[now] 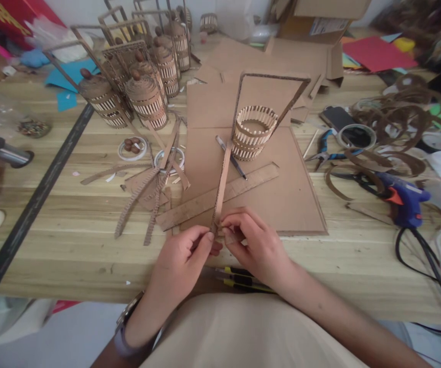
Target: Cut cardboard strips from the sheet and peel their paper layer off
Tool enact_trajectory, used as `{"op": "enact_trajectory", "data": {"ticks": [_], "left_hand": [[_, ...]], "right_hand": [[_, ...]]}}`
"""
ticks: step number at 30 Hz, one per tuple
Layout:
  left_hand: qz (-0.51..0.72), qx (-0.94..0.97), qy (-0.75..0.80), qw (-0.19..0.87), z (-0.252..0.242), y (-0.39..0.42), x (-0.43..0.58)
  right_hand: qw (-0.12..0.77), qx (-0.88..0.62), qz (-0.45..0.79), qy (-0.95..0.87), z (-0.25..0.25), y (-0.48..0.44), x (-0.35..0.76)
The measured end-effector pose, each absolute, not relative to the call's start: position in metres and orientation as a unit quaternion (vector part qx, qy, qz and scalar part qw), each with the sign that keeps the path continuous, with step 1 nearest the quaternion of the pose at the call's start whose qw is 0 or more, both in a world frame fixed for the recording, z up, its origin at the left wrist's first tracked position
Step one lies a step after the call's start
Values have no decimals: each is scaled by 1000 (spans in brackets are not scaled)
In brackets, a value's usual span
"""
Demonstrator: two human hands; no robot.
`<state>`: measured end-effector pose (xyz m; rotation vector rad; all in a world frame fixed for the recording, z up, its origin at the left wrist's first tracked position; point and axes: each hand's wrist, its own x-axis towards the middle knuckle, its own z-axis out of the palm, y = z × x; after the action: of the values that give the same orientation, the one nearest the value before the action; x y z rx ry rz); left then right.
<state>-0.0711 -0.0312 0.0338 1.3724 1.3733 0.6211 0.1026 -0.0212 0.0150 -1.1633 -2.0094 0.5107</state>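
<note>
A narrow corrugated cardboard strip [223, 176] stretches away from me, its near end between my two hands. My left hand [184, 258] pinches that end between thumb and fingers. Close beside it, my right hand [257, 245] has its thumb and index finger pressed together at the strip's edge. Past the strip's far end stands a small round basket [251, 138] of pale sticks and cardboard bands, with a tall angular cardboard handle [274, 76]. A pen [236, 163] and a flat cardboard piece [251, 186] lie on the large cardboard sheet [301, 204] under the basket.
Lidded lantern-like baskets [147, 102] stand at the back left. Loose strips [136, 199] and a roll holding brown beads [144, 148] lie left. To the right are pliers [323, 148], a blue glue gun [406, 197] and curled strips [393, 112]. A yellow-black cutter [239, 278] lies near my body.
</note>
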Motion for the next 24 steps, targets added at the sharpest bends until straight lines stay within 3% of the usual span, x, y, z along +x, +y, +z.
{"op": "enact_trajectory", "data": {"ticks": [5, 13, 24], "left_hand": [[264, 578, 571, 520, 39, -32, -71], [257, 604, 567, 498, 40, -32, -71], [248, 608, 565, 499, 42, -35, -70]], "right_hand": [[376, -428, 166, -804, 19, -25, 104], [270, -448, -7, -852, 22, -30, 105], [267, -445, 39, -854, 31, -26, 109]]}}
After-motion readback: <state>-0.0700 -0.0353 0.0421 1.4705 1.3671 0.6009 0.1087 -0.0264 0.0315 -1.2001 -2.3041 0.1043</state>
